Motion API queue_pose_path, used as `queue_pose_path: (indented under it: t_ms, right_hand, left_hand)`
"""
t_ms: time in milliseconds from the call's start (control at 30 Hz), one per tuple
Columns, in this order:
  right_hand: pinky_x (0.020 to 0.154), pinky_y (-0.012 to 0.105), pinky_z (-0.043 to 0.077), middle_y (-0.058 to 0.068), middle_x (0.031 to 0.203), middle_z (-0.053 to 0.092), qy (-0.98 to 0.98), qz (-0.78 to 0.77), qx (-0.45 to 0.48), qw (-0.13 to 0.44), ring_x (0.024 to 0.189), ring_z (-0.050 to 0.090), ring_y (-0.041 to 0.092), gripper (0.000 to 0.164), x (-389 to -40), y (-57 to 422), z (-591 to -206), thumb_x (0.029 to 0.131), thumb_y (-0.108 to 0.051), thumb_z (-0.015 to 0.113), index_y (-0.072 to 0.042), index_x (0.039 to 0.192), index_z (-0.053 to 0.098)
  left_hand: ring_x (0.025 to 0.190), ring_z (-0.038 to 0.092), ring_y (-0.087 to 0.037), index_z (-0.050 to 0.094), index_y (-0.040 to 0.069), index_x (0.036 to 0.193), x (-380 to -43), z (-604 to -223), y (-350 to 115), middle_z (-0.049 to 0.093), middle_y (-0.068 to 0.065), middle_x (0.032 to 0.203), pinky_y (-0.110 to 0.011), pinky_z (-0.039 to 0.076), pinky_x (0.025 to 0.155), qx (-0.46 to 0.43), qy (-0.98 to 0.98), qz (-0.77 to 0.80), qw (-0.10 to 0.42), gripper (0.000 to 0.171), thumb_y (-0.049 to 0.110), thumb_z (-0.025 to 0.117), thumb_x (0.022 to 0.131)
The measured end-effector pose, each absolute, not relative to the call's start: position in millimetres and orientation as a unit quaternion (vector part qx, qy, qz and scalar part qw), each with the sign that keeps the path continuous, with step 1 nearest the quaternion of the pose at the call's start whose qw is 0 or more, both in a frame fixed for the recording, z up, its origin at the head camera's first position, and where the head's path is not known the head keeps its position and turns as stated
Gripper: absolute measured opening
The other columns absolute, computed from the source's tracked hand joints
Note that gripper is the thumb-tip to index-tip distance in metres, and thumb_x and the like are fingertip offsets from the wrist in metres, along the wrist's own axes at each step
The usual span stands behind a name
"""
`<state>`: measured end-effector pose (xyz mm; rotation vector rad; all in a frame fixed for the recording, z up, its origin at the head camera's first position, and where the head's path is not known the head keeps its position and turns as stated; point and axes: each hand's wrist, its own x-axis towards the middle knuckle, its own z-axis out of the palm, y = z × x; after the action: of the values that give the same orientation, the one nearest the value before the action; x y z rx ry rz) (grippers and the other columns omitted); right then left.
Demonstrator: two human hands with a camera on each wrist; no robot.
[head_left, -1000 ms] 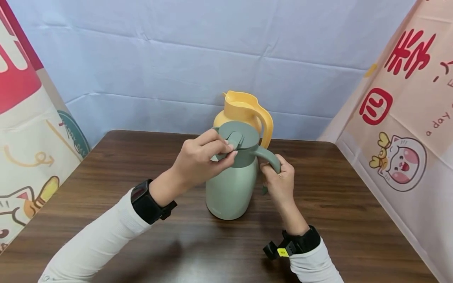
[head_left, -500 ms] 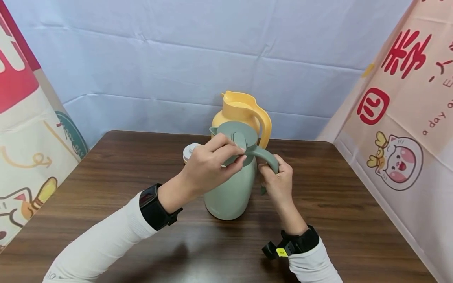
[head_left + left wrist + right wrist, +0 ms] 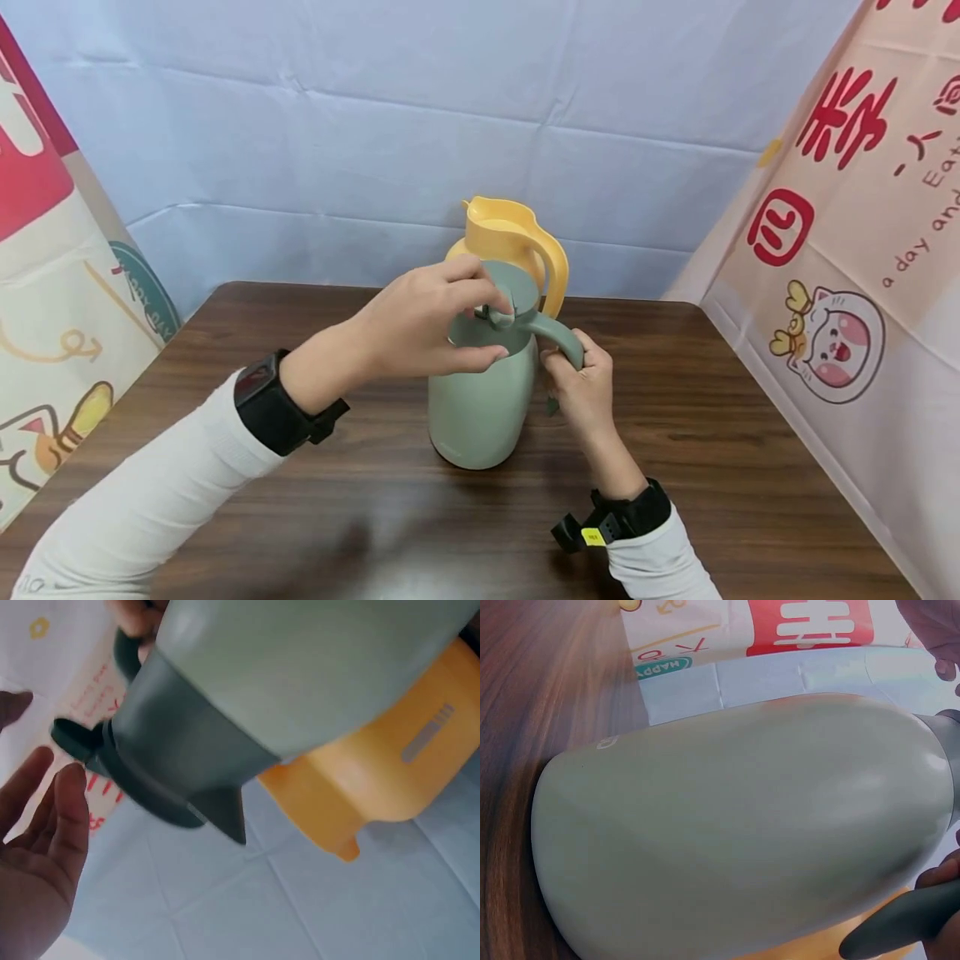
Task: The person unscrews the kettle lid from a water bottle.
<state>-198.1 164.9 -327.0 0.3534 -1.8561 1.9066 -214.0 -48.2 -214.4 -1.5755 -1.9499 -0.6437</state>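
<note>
A pale green thermos jug (image 3: 480, 417) with a darker green lid (image 3: 519, 279) stands upright on the table. My right hand (image 3: 588, 387) grips its curved handle (image 3: 557, 331) from the right side. Over the top is my left hand (image 3: 423, 321), thumb and fingers spread apart with the fingertips close to the lid's tab. From the left wrist view, the tab (image 3: 71, 739) sticks up from the lid, and the left fingers (image 3: 71, 799) are just beside it, not pinching. The jug's spout (image 3: 225, 814) points away from me. Part of the lid is hidden behind the left hand.
A yellow jug (image 3: 506, 221) with a looped handle stands close behind the green one. The brown wooden table (image 3: 712, 417) reaches back to a pale blue cloth (image 3: 337, 150). Printed cloths hang along the left and right sides.
The left thumb and fingers, earlier together at the lid's tab, have spread apart, and the left wrist has shifted left. A white-topped item seen half a second ago is now hidden. Right hand keeps its grip.
</note>
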Motion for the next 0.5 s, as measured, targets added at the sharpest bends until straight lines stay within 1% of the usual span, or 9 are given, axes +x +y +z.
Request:
queue_pose_path:
  t_ms: [67, 167, 300, 400, 500]
  right_hand:
    - [0.038, 0.025, 0.026, 0.001, 0.045, 0.027, -0.673, 0.692, 0.128, 0.226, 0.035, 0.026, 0.012, 0.03, -198.3, 164.7, -326.9, 0.084, 0.01, 0.05, -0.002, 0.064, 0.031]
    - [0.038, 0.025, 0.025, 0.0, 0.046, 0.026, -0.674, 0.693, 0.123, 0.223, 0.035, 0.025, 0.011, 0.03, -198.2, 164.3, -326.7, 0.084, 0.01, 0.05, -0.002, 0.065, 0.031]
    - [0.038, 0.025, 0.026, 0.0, 0.046, 0.026, -0.673, 0.696, 0.118, 0.221, 0.036, 0.025, 0.011, 0.029, -198.0, 164.4, -326.9, 0.084, 0.009, 0.051, -0.002, 0.065, 0.032]
    - [0.038, 0.025, 0.026, 0.0, 0.046, 0.026, -0.673, 0.696, 0.118, 0.222, 0.036, 0.026, 0.011, 0.028, -198.4, 164.7, -327.0, 0.083, 0.01, 0.051, -0.002, 0.065, 0.033]
    - [0.038, 0.025, 0.026, -0.001, 0.046, 0.026, -0.674, 0.695, 0.116, 0.223, 0.036, 0.025, 0.011, 0.028, -198.4, 165.3, -326.9, 0.083, 0.009, 0.051, -0.002, 0.065, 0.033]
  left_hand:
    - [0.071, 0.054, -0.014, 0.064, 0.007, 0.092, -216.9, -209.9, -50.6, 0.051, -0.002, 0.086, -0.023, 0.045, 0.064, -0.587, -0.731, -0.246, 0.248, 0.028, 0.023, 0.078, 0.073]
    - [0.07, 0.052, -0.015, 0.065, 0.008, 0.093, -220.8, -204.3, -52.4, 0.049, -0.003, 0.086, -0.025, 0.043, 0.061, -0.581, -0.743, -0.25, 0.22, 0.03, 0.026, 0.077, 0.073]
    - [0.067, 0.047, -0.012, 0.067, 0.009, 0.095, -225.7, -198.4, -52.4, 0.048, -0.003, 0.086, -0.026, 0.04, 0.058, -0.569, -0.758, -0.252, 0.193, 0.031, 0.03, 0.077, 0.073]
    - [0.069, 0.044, -0.013, 0.067, 0.008, 0.096, -230.6, -195.7, -51.5, 0.047, -0.004, 0.087, -0.028, 0.039, 0.06, -0.565, -0.764, -0.256, 0.177, 0.034, 0.031, 0.077, 0.073]
    - [0.078, 0.046, -0.017, 0.067, 0.007, 0.098, -237.1, -194.6, -49.6, 0.049, -0.005, 0.092, -0.03, 0.039, 0.065, -0.557, -0.77, -0.265, 0.164, 0.038, 0.032, 0.079, 0.072]
